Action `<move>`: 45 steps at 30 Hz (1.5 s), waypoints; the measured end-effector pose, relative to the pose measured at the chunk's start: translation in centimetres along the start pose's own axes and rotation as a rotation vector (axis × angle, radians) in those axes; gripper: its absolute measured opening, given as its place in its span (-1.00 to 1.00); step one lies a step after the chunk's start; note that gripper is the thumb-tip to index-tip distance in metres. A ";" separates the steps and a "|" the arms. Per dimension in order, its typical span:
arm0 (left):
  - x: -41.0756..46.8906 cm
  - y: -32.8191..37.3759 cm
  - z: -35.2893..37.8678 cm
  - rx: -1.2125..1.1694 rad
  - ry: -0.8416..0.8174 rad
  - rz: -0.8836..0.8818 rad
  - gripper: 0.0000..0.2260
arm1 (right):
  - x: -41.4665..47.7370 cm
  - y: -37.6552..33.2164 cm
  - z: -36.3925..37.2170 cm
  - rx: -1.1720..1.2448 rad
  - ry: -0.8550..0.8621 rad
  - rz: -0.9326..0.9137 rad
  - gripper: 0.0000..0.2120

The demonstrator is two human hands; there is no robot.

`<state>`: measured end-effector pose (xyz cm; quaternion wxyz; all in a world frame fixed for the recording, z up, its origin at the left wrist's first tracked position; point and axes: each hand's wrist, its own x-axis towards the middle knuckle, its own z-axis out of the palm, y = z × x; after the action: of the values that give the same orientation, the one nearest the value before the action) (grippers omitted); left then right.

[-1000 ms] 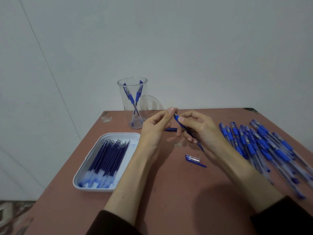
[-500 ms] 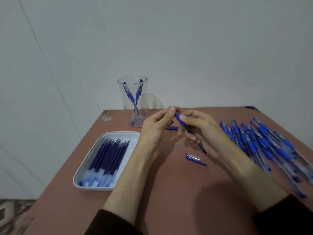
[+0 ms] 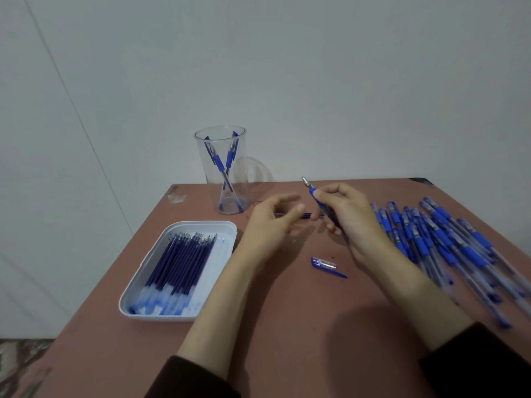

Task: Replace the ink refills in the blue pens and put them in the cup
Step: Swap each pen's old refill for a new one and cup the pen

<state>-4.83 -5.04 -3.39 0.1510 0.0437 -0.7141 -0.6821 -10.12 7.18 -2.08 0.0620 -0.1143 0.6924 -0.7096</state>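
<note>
**Right Hand Held One Pen, Tip Raised; Left Hand Empty**

The right hand (image 3: 350, 225) was curled round an uncapped blue-gripped plastic pen (image 3: 313, 194). Thumb and fingers were clamped on its barrel, and the metal tip pointed toward eleven o'clock. The left hand (image 3: 270, 222) hovered just beside it at nine o'clock, fingers loosely bent, holding nothing and clear of the pen.

Behind the two hands a thin dark-blue loose refill (image 3: 305, 215) lay on the reddish-brown table (image 3: 287, 326). A clear-and-blue pen cap (image 3: 326, 265) lay at six o'clock from the right hand.

The tall clear plastic cup (image 3: 222, 173) stood at ten o'clock from the hands, near the far table edge, with two blue pens (image 3: 219, 163) leaning crossed inside. A white rounded plastic tray (image 3: 201, 224) of dark-blue ink refills (image 3: 178, 265) sat at eight o'clock. A heap of capped blue pens (image 3: 448, 239) lay at three o'clock.
</note>
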 end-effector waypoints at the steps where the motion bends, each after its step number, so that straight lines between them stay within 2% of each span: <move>1: -0.1 -0.3 0.1 0.089 -0.025 0.021 -0.81 | 0.1 0.1 -0.1 -0.022 0.047 -0.011 -0.89; 4: -0.6 0.1 0.2 0.376 -0.196 0.082 -0.72 | 0.4 0.3 -0.5 -0.069 0.137 -0.033 -0.86; 7: -0.7 0.5 -0.2 0.569 -0.251 0.102 -0.59 | 0.9 0.6 -1.0 -0.112 0.204 -0.073 -0.88; 10: -1.0 0.6 -0.1 0.716 -0.433 0.103 -0.66 | 1.4 0.8 -1.4 -0.149 0.235 -0.098 -0.91; 12: -1.0 0.3 0.1 0.776 -0.467 0.125 -0.76 | 1.5 0.9 -1.6 -0.171 0.225 -0.120 -0.95; 14: -0.8 -0.1 0.0 0.742 -0.332 0.157 -0.87 | 1.5 0.9 -1.8 -0.272 0.218 -0.197 -0.90; 18: 0.0 -0.2 -0.7 0.612 0.103 0.186 -0.92 | 0.9 0.2 -2.4 -0.667 0.144 -0.450 -0.89; 21: 0.3 0.0 -1.0 0.534 0.219 0.186 -0.91 | 0.5 0.0 -2.5 -0.811 0.079 -0.591 -0.84; 26: 0.4 -0.1 -1.0 0.492 0.230 0.194 -0.89 | 0.4 0.0 -2.4 -0.945 0.058 -0.619 -0.74; 29: 0.3 -0.1 -0.9 0.500 0.207 0.218 -0.90 | 0.3 0.0 -2.3 -0.970 0.027 -0.609 -0.78; 31: 0.2 -0.1 -0.9 0.503 0.190 0.220 -0.90 | 0.2 0.1 -2.1 -0.967 -0.012 -0.611 -0.83; 45: 0.2 0.0 -1.2 0.490 0.128 0.209 -0.89 | 0.6 0.1 -2.4 -0.893 -0.110 -0.536 -0.74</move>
<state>-4.72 -6.29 -3.37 0.2504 0.0480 -0.8476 -0.4654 -11.28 9.39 -2.20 -0.1406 -0.3400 0.8697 -0.3290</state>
